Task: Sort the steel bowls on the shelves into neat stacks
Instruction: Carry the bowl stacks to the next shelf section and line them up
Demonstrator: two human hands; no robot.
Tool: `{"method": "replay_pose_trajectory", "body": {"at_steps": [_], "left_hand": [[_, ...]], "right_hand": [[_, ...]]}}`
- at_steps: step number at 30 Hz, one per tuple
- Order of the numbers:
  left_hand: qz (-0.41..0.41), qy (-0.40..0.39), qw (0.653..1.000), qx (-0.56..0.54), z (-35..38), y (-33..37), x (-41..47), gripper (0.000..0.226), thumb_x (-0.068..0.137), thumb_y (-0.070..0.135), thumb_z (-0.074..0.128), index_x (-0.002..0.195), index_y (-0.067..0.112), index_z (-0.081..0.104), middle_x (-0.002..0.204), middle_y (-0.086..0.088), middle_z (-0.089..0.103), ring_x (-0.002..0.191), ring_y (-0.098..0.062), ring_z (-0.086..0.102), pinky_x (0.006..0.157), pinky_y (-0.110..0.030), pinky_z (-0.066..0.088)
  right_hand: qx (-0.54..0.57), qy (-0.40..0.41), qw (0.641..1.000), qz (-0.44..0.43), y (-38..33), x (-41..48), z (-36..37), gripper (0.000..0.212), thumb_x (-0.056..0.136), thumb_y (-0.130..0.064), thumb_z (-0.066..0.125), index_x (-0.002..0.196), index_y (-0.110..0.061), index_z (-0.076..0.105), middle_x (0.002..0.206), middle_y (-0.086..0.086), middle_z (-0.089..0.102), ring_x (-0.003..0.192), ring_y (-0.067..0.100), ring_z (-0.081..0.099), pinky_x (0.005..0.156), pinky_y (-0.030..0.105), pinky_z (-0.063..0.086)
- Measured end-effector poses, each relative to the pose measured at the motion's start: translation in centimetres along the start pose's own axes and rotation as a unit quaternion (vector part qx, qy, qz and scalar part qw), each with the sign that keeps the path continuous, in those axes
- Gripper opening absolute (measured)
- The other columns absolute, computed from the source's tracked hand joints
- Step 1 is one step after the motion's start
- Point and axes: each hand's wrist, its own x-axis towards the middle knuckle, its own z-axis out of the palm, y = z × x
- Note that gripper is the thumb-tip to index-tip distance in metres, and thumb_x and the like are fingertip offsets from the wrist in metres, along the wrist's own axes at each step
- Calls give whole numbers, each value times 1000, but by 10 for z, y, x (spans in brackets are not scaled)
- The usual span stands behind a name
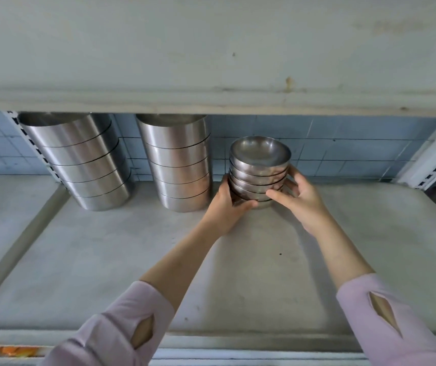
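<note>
On the shelf (106, 260) we count two tall stacks (84, 165) at ten and twelve o'clock, five bowls each. Our left hand (227, 207) and right hand (301, 199) clasp the small stack (259, 170) at one o'clock, about six bowls.

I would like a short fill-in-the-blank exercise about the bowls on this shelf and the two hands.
1. Both hands, the left hand and the right hand, grip the stack of small bowls from its ____.
2. The number of tall stacks of straight-sided bowls standing left of it is ____.
3. The wall behind the shelf is covered with blue ____.

Missing words: sides; two; tiles
</note>
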Motion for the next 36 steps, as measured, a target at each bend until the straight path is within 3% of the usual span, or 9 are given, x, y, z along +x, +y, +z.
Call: {"method": "replay_pose_trajectory", "body": {"at_steps": [3, 7, 10, 12, 18, 20, 23, 27, 36], "left_hand": [[-25, 0, 999, 24, -4, 2, 0, 76, 77, 27, 81, 136, 15, 35, 123, 6, 59, 110, -8, 57, 80, -3, 41], [-50, -14, 996, 71, -10, 13, -17, 89, 79, 39, 76, 148, 13, 25, 138, 0, 50, 124, -18, 51, 100, -32, 44], [-18, -37, 996, 82, -37, 14, -57, 68, 84, 36, 72, 142, 19, 40, 134, 3, 55, 120, -15, 56, 99, -33, 48], [11, -36, 995, 89, -68, 11, -93, 54, 86, 33, 70, 135, 23, 50, 129, 7, 58, 118, -10, 58, 98, -29, 49], [51, 83, 969, 226, -206, -23, -217, 40, 88, 36, 65, 127, 32, 59, 122, 27, 50, 101, 13, 48, 88, 3, 35], [29, 135, 957, 255, -261, -40, -265, 39, 89, 33, 65, 127, 30, 60, 124, 26, 49, 103, 12, 48, 92, -1, 35], [-29, 212, 935, 282, -339, -66, -342, 39, 91, 28, 64, 129, 27, 59, 132, 18, 52, 113, -3, 53, 98, -22, 43], [-81, 313, 893, 314, -425, -99, -432, 37, 89, 22, 67, 126, 20, 62, 135, 4, 58, 115, -19, 60, 96, -26, 42], [-169, 404, 840, 320, -563, -159, -532, 43, 91, 29, 64, 133, 27, 55, 141, 10, 50, 127, -13, 49, 101, -18, 30]], "right_hand": [[-14, -13, 1000, 8, -2, 1, 2, 72, 84, 1, 74, 146, -20, 44, 139, 0, 61, 118, -4, 60, 95, 15, 49], [-30, 54, 998, 20, -12, -22, 10, 87, 79, -17, 83, 153, -22, 36, 153, -6, 45, 138, 5, 45, 117, 37, 37], [-70, 140, 988, -12, -25, -62, 31, 65, 84, -21, 78, 142, -25, 49, 145, -10, 52, 132, 8, 50, 113, 37, 41], [-104, 143, 983, -55, -36, -91, 54, 48, 85, -22, 77, 129, -29, 60, 134, -12, 60, 124, 5, 56, 108, 32, 45], [-261, 43, 942, -209, -72, -148, 175, 37, 86, -21, 74, 122, -20, 68, 117, -12, 64, 113, 4, 57, 101, 8, 36], [-303, 2, 920, -249, -85, -163, 230, 40, 87, -21, 73, 126, -15, 66, 122, -8, 64, 118, 10, 55, 106, 12, 31], [-329, -53, 891, -308, -98, -184, 320, 48, 87, -26, 70, 132, -11, 62, 134, 4, 63, 129, 23, 53, 114, 26, 29], [-314, -123, 873, -352, -109, -211, 439, 58, 86, -33, 67, 139, -10, 56, 144, 10, 56, 137, 33, 48, 115, 48, 35], [-270, -202, 856, -392, -146, -236, 644, 56, 89, -30, 70, 141, -12, 55, 146, 9, 54, 136, 30, 47, 113, 49, 39]]}}
